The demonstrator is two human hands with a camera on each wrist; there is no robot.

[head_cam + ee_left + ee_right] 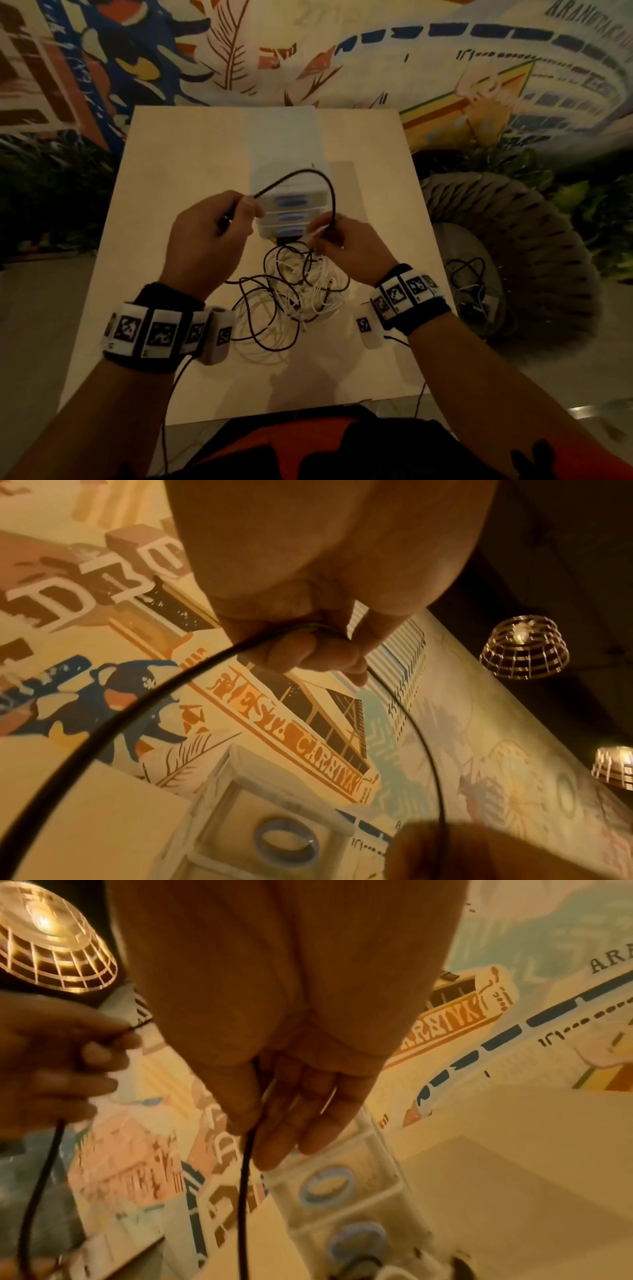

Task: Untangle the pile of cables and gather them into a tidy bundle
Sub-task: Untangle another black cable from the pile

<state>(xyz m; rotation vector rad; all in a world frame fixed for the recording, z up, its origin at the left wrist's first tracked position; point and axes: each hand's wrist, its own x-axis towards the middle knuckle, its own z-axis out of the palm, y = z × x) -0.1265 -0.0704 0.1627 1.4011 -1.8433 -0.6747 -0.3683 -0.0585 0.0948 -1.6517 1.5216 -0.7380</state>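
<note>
A tangled pile of black and white cables [294, 291] lies on the pale table [178, 171] below my hands. One black cable [333, 202] arcs up between them above the pile. My left hand [246, 210] pinches one end of the arc; in the left wrist view its fingers [308, 647] curl round the black cable [154, 693]. My right hand [325, 229] grips the other end, with white strands running by its fingers. In the right wrist view the black cable [245, 1191] hangs down from between the thumb and fingers of the right hand [274, 1123].
A small clear drawer unit [287, 144] with blue handles stands just beyond my hands. To the right of the table is a woven seat [513, 222] with more cables [472, 284] on it. A painted wall rises behind the table.
</note>
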